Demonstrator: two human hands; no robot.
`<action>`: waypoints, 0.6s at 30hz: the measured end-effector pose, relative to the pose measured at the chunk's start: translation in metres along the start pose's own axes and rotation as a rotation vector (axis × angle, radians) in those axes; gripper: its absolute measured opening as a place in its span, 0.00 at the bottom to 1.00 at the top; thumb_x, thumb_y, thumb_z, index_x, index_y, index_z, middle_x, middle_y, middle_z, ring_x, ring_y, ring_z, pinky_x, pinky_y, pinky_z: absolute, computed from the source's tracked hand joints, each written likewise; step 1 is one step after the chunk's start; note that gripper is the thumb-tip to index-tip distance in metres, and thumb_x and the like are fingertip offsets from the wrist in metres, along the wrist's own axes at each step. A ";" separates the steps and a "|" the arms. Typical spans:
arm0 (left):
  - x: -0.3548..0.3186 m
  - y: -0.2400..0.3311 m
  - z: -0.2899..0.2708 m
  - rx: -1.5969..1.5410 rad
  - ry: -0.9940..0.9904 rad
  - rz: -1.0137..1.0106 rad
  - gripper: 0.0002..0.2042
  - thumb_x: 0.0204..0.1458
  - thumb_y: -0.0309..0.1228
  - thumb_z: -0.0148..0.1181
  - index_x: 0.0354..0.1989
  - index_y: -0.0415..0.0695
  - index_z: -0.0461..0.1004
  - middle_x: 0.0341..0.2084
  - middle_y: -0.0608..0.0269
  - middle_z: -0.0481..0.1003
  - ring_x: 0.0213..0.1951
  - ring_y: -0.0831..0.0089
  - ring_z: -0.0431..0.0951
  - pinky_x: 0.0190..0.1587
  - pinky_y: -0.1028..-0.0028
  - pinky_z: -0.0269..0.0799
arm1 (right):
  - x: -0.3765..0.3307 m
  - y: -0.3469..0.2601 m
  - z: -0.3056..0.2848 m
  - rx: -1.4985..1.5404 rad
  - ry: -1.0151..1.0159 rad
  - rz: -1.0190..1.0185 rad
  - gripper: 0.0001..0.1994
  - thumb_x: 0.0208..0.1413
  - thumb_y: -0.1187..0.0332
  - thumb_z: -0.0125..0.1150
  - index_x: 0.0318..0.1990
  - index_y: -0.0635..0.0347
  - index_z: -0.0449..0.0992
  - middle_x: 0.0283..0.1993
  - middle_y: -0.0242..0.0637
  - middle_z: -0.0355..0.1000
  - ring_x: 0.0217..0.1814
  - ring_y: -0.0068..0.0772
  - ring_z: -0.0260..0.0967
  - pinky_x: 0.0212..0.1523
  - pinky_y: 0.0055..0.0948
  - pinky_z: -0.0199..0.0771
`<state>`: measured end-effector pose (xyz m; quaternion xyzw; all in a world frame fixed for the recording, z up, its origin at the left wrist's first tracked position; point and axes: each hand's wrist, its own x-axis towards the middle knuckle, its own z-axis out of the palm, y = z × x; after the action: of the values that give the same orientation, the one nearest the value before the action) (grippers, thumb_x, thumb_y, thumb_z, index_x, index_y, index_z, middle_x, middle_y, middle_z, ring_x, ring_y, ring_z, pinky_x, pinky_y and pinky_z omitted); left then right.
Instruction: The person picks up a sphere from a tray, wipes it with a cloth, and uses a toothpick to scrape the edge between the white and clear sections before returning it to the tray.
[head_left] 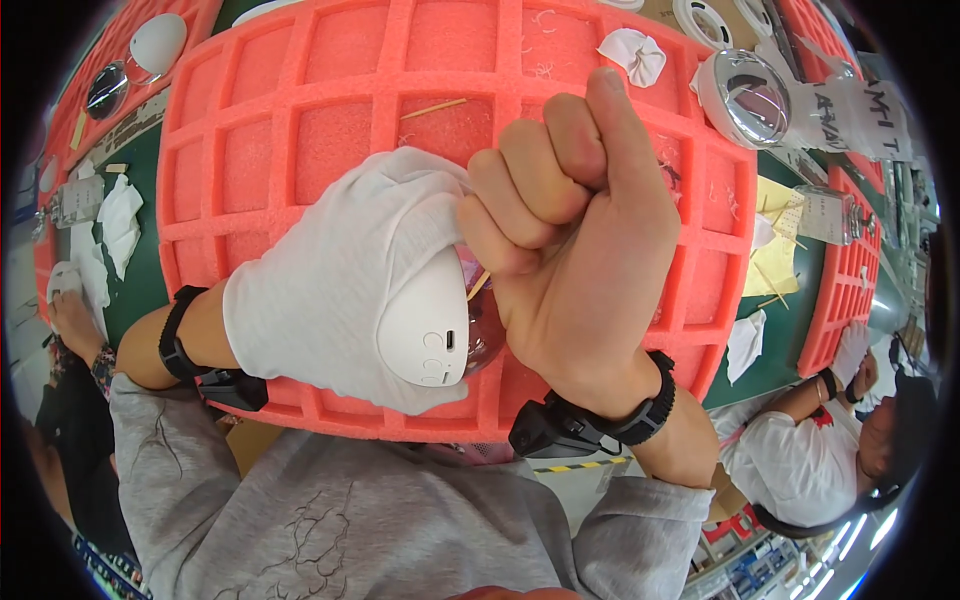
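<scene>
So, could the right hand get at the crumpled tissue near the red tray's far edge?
Probably yes: nothing shows between the right hand and the tissue, though its curled fingers seem to hold a stick and would likely need freeing first.

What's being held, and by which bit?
The left grip holds the white gadget by its rounded shell. The right grip seems to hold a thin stick; where along it is hidden.
</scene>
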<state>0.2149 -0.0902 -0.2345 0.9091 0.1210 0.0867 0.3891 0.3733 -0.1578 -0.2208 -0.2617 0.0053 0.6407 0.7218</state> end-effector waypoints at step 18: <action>0.009 0.007 0.001 0.027 -0.048 -0.029 0.32 0.35 0.47 0.77 0.50 0.47 0.74 0.49 0.57 0.73 0.53 0.54 0.72 0.56 0.57 0.65 | -0.014 -0.009 -0.006 -0.377 -0.219 -0.050 0.28 0.76 0.54 0.40 0.20 0.56 0.58 0.12 0.28 0.53 0.12 0.18 0.46 0.13 0.26 0.43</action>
<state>0.2247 -0.0936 -0.2297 0.9142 0.1258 0.0576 0.3808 0.3811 -0.1732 -0.2184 -0.3210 -0.1996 0.6367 0.6721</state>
